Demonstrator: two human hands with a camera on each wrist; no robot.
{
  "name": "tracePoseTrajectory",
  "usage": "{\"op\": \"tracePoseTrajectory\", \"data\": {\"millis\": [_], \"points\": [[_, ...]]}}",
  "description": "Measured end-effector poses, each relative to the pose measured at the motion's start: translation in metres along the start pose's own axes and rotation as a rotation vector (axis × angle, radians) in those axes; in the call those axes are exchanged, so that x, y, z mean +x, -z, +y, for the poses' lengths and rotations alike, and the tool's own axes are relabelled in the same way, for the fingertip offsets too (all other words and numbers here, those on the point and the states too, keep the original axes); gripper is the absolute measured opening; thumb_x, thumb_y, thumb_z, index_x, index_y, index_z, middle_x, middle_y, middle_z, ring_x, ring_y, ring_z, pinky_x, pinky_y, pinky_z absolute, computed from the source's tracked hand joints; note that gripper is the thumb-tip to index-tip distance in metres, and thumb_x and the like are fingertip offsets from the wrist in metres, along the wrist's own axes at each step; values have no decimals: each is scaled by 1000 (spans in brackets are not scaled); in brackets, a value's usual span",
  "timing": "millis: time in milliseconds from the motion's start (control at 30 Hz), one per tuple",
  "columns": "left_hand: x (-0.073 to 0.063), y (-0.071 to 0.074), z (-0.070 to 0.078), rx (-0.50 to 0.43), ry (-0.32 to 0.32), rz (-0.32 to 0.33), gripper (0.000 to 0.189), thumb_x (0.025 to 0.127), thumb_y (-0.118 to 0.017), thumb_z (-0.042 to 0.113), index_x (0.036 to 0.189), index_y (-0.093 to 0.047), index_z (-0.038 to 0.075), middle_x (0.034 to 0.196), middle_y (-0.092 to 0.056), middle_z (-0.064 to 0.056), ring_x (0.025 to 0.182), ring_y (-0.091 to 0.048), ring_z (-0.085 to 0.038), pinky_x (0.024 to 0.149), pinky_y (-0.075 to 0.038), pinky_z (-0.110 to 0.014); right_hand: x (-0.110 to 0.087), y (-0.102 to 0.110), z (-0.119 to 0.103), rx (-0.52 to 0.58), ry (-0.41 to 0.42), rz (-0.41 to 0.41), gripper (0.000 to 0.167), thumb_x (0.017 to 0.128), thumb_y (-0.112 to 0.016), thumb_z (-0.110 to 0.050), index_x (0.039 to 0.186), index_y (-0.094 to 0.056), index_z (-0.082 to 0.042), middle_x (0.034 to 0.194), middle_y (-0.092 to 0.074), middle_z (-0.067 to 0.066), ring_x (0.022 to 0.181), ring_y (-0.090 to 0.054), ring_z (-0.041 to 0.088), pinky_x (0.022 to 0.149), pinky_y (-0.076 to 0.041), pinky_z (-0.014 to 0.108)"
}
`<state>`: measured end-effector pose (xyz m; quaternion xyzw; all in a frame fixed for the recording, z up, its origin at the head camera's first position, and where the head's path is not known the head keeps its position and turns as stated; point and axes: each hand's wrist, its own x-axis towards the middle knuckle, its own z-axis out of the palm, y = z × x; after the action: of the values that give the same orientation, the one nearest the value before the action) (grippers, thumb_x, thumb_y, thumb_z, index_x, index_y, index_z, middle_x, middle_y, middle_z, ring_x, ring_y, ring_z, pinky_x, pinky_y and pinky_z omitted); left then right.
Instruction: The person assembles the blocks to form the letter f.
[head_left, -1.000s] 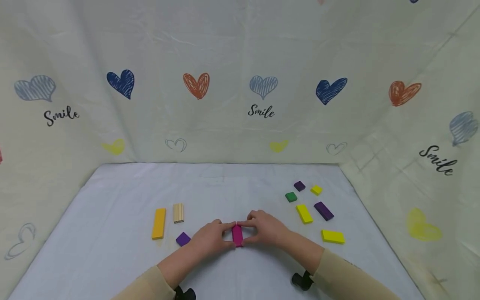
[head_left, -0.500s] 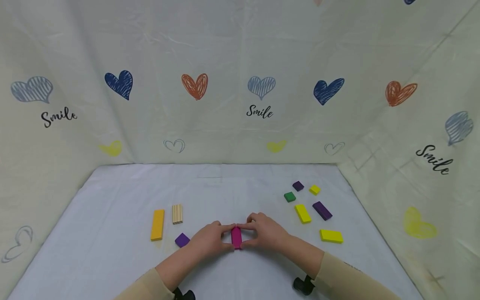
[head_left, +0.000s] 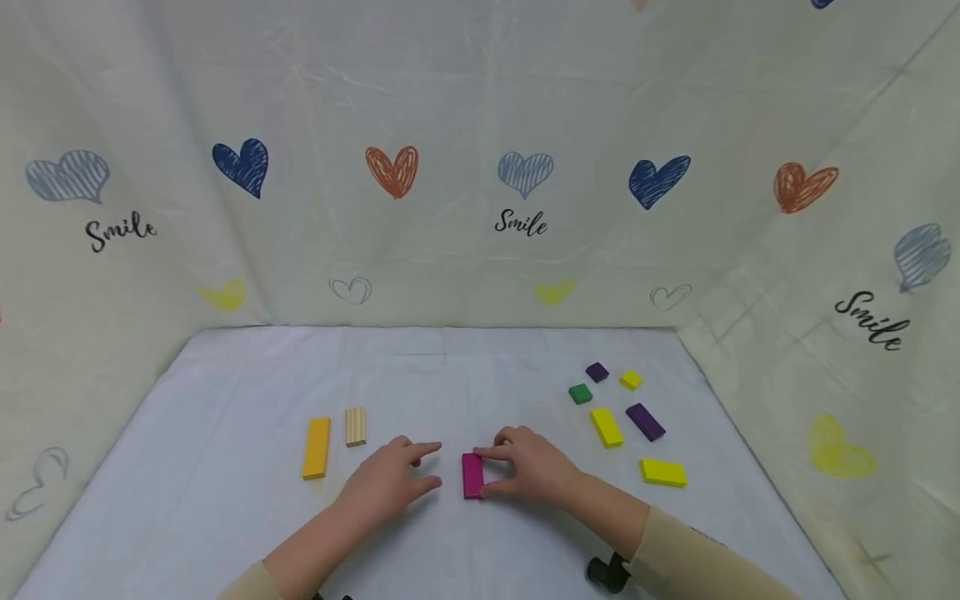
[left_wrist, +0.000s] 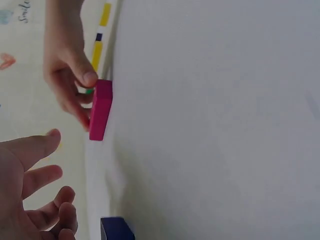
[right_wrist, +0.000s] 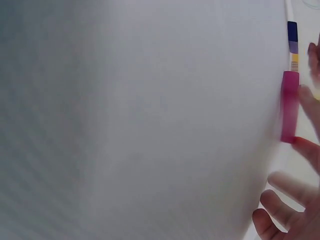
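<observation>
A magenta rectangular block [head_left: 472,476] lies on the white tablecloth, its long side pointing away from me. My right hand [head_left: 534,467] holds it from the right, index finger at the far corner and thumb at the near one. In the right wrist view, the block [right_wrist: 290,107] meets the thumb and a fingertip. My left hand [head_left: 386,479] is apart from it to the left, index finger and thumb spread with nothing between them. Close by that hand in the left wrist view is a dark purple block [left_wrist: 117,228], hidden behind the hand in the head view.
At left lie an orange block [head_left: 317,448] and a ribbed wooden piece [head_left: 356,427]. The right side holds yellow blocks [head_left: 606,427], dark purple blocks [head_left: 646,422] and a green block [head_left: 581,394]. A printed cloth [head_left: 450,242] hangs behind the table.
My left hand has let go of the magenta block and moved left, now covering the purple block in the head view. My right hand stays at the magenta block.
</observation>
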<state>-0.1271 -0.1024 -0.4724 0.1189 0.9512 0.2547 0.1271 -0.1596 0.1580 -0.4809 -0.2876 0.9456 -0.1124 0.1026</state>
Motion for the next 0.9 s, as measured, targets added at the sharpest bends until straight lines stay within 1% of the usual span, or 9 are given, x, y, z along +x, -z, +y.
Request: {"op": "tracePoseTrajectory", "data": {"millis": [167,233,400,533,667,900], "points": [[-21,16,-17,-21,99,90,53,84,-77,44,133,-64,28,107,-61,2,86,-57,-11,77,-54,-34,0,2,-2,5,2,1,61,78,-78,-57,133,-64,-36,113,-60,-2,99,-53,13,81,-51,29],[-29,19,-25,-20,141,115,54,84,-77,46,133,-64,28,111,-61,1,86,-56,-12,75,-54,-33,0,3,-2,7,-1,-1,60,78,-78,-57,133,-65,-35,113,-59,-2,99,-52,14,82,-51,29],[-44,20,-39,-6,220,122,60,82,-77,49,135,-63,24,112,-59,-2,83,-54,-13,70,-52,-32,-2,5,-3,10,-9,-7,60,78,-78,-56,133,-65,-34,114,-60,-1,100,-53,15,83,-51,31],[-49,19,-44,26,255,116,67,81,-77,52,137,-61,19,111,-57,-5,82,-54,-15,73,-52,-36,-2,5,-2,15,-15,-6,60,78,-78,-56,133,-65,-34,115,-60,-1,101,-53,15,84,-52,32],[-50,18,-47,30,288,99,73,80,-76,55,139,-59,15,110,-55,-7,79,-53,-17,72,-51,-37,-2,4,-2,19,-19,-8,61,78,-77,-57,133,-64,-35,116,-60,0,102,-53,16,85,-52,33],[-47,13,-55,33,306,72,78,78,-75,60,138,-59,12,108,-55,-8,79,-53,-18,71,-51,-38,-1,1,-2,15,-20,-15,61,77,-78,-57,133,-64,-36,116,-60,-1,102,-53,15,85,-52,33]]}}
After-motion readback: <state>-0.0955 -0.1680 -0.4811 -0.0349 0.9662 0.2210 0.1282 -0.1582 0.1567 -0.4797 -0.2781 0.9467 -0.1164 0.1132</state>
